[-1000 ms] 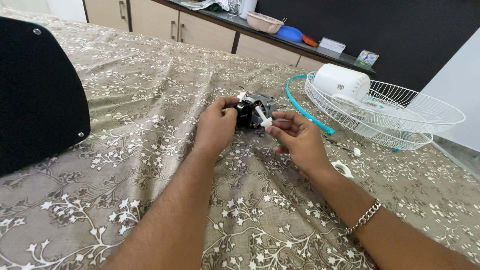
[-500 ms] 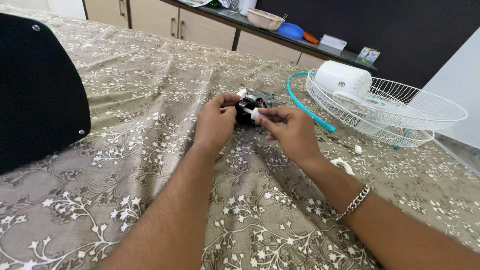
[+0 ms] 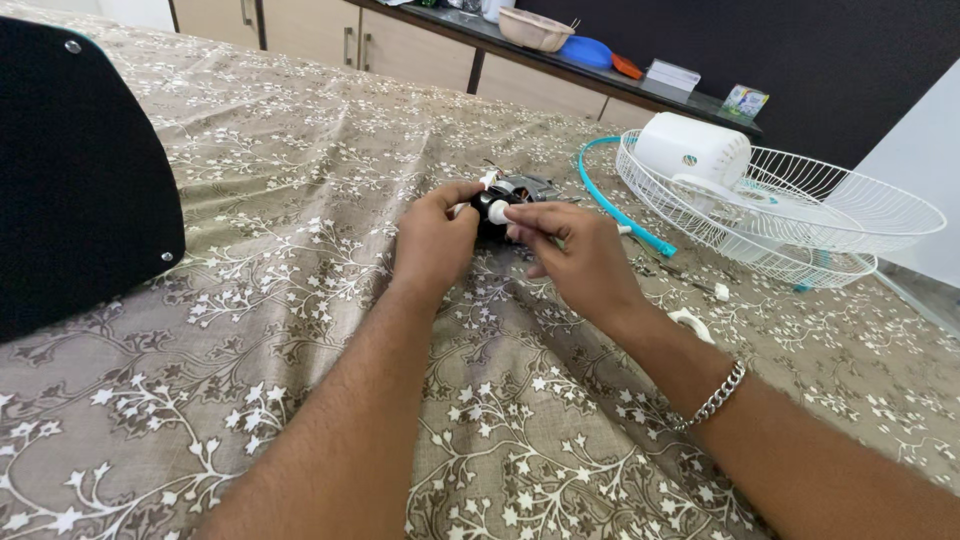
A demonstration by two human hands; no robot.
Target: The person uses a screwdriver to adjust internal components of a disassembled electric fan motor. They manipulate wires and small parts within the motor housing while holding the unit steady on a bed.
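Note:
A small black fan motor (image 3: 497, 207) with metal parts rests on the patterned brown cloth (image 3: 300, 150). My left hand (image 3: 432, 243) grips its near left side. My right hand (image 3: 577, 260) comes in from the right, and its thumb and fingers pinch a small white round knob (image 3: 497, 212) at the motor's front. Most of the motor is hidden behind my fingers. A silver chain bracelet (image 3: 712, 398) sits on my right wrist.
A white wire fan guard (image 3: 800, 215) with a white motor cover (image 3: 692, 152) lies at the right, and a teal ring (image 3: 615, 205) beside it. A black curved panel (image 3: 75, 170) stands at the left. Small white parts (image 3: 692, 322) lie near my right forearm. A counter with bowls runs behind.
My right hand has shifted left, closer onto the motor, with the white knob now pressed at its front. My left hand has kept its hold.

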